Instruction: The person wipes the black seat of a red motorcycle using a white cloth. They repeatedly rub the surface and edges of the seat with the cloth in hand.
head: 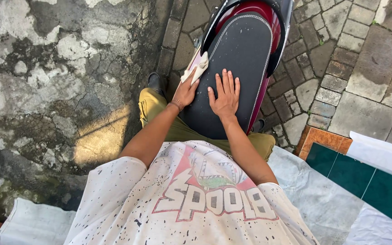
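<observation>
I look down at a black scooter seat (241, 50) set in dark red bodywork (273, 22). My left hand (186, 92) grips a pale cream cloth (197, 69) and presses it against the seat's left edge. My right hand (225, 94) lies flat on the near part of the seat, fingers spread and pointing away from me, holding nothing. I straddle the seat's near end, with my olive trousers (153, 106) on both sides and my white speckled shirt (191, 195) filling the bottom of the view.
Cracked, stained concrete (55, 81) spreads to the left. Grey paving blocks (336, 63) lie to the right. A green tiled step with an orange border (323, 138) and white sheeting (382, 156) sit at the lower right. My dark shoe (155, 81) rests beside the scooter.
</observation>
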